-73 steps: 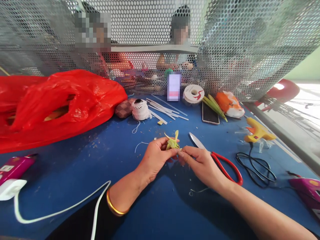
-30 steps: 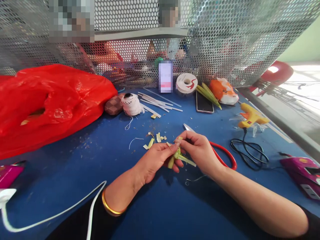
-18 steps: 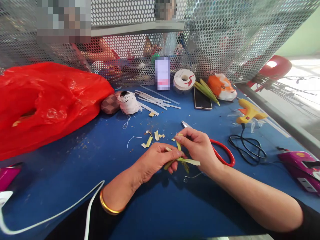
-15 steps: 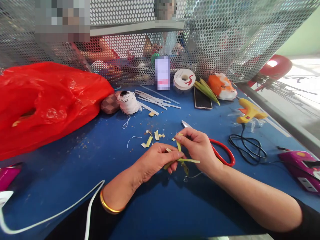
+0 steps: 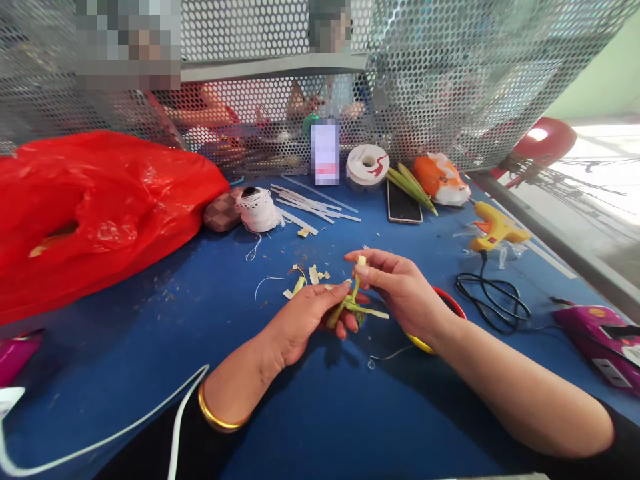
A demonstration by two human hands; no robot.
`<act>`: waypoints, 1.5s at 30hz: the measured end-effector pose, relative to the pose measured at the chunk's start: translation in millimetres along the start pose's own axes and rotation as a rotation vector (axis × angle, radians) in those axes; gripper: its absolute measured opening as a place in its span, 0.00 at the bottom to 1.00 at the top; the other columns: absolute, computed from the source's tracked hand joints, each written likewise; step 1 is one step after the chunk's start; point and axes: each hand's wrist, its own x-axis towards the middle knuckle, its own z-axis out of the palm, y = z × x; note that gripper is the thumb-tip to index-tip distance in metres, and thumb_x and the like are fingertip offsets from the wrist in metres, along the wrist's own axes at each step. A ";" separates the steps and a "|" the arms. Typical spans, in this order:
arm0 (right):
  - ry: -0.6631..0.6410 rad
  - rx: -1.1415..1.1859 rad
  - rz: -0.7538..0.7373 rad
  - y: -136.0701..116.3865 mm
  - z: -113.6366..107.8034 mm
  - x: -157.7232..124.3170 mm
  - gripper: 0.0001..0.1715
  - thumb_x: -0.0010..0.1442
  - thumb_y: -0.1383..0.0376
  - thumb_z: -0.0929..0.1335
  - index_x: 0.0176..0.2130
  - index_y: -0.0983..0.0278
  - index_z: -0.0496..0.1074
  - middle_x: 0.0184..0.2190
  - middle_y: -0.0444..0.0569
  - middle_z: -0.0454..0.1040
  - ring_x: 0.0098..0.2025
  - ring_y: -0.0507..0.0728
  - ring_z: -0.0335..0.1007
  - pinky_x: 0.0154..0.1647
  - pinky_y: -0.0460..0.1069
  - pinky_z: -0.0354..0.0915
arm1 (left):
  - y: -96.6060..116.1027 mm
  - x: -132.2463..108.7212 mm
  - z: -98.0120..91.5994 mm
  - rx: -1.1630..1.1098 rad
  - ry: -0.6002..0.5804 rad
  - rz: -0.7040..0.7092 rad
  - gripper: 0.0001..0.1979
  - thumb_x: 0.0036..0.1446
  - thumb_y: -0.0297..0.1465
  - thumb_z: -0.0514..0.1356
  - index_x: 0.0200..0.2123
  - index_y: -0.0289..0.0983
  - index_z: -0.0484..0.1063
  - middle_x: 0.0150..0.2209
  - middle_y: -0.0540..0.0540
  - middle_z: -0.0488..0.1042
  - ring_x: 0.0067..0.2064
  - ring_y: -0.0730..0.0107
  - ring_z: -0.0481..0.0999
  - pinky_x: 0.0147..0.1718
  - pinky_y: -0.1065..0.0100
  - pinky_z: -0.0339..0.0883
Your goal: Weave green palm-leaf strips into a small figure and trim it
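Observation:
A small knotted piece of yellow-green leaf strips (image 5: 351,304) is held above the table between my hands. My left hand (image 5: 320,308) is closed, with its thumb and fingers gripping the knot's lower left side. At the top, my right hand (image 5: 400,280) pinches the upright pale end of one strip between thumb and finger. Another strip end sticks out to the right, loose. Beneath my right hand lie scissors with red and yellow handles (image 5: 423,344), mostly hidden. Leaf scraps (image 5: 313,274) are scattered just beyond my left hand.
A red plastic bag (image 5: 115,200) covers the left side. Farther back are a white string spool (image 5: 259,212), white glue sticks (image 5: 310,201), a ribbon roll (image 5: 367,165) and a phone (image 5: 404,203) under green leaves. Rightward lie a yellow glue gun (image 5: 500,225) and a purple power strip (image 5: 600,340).
My right hand has turned, its fingers lifting, and now holds the strip's end more upright. The knot shows more openly. The scissors' blade is now mostly covered by my right hand.

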 end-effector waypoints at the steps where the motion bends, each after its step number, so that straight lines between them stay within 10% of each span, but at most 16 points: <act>1: -0.039 0.000 0.025 0.3 -0.2 0.0 0.14 0.51 0.60 0.75 0.38 0.62 0.78 0.25 0.41 0.70 0.27 0.49 0.61 0.32 0.48 0.61 | 0.2 0.0 -0.6 -0.008 0.013 0.001 0.22 0.56 0.47 0.61 0.38 0.34 0.80 0.22 0.48 0.73 0.22 0.77 0.68 0.28 0.72 0.63; 28: 0.033 -0.226 -0.032 8.0 7.2 -2.7 0.15 0.51 0.56 0.73 0.22 0.64 0.75 0.21 0.42 0.68 0.25 0.50 0.60 0.28 0.47 0.58 | 1.4 -5.6 3.8 0.111 -0.043 -0.038 0.12 0.52 0.39 0.65 0.30 0.34 0.79 0.20 0.47 0.76 0.25 0.71 0.74 0.30 0.70 0.63; 35: 0.432 -0.077 -0.142 6.0 -4.2 10.5 0.21 0.51 0.48 0.72 0.32 0.63 0.75 0.33 0.47 0.74 0.30 0.52 0.68 0.30 0.47 0.62 | 3.6 2.0 -6.9 -0.175 0.178 0.149 0.21 0.55 0.46 0.62 0.42 0.35 0.78 0.34 0.40 0.82 0.39 0.63 0.79 0.42 0.63 0.67; 45: -0.122 -0.263 0.027 20.7 23.6 -14.3 0.26 0.54 0.43 0.68 0.31 0.64 0.72 0.23 0.43 0.70 0.26 0.52 0.67 0.29 0.48 0.65 | 7.1 1.8 2.7 -0.186 0.277 0.284 0.19 0.43 0.31 0.71 0.42 0.35 0.78 0.30 0.48 0.79 0.30 0.71 0.74 0.33 0.69 0.66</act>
